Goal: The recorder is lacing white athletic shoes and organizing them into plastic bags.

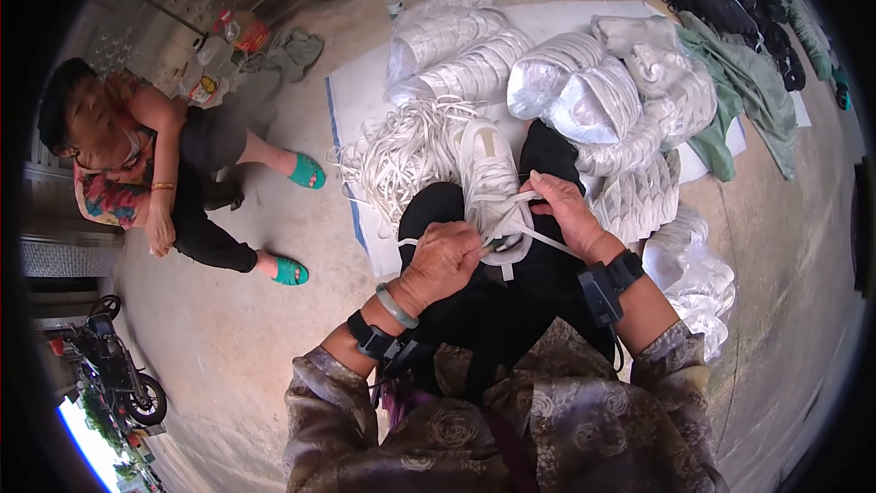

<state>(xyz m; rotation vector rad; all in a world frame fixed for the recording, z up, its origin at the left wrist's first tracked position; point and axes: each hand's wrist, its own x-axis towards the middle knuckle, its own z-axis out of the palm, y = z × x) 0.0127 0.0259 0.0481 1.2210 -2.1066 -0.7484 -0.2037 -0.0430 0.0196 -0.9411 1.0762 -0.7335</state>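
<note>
A cream-white shoe upper (494, 161) lies lengthwise across my black-clad lap, toe pointing away from me. A flat white shoelace (513, 198) runs through its eyelets, with a loose length trailing across toward my right wrist. My right hand (568, 212) pinches the lace between thumb and fingers at the upper's right side. On the left side, my left hand (443, 260) is closed by the upper's opening, and a lace end pokes out behind it. Its fingertips are partly hidden. Just beyond my left knee lies a tangled heap of white shoelaces (408, 153).
Bundles of white uppers in clear plastic (584, 91) stand on a white sheet (350, 119). More wrapped bundles (689, 274) sit at my right. A green cloth (748, 100) lies at far right. Another person (151, 164) sits at left; a motorcycle (114, 374) stands behind.
</note>
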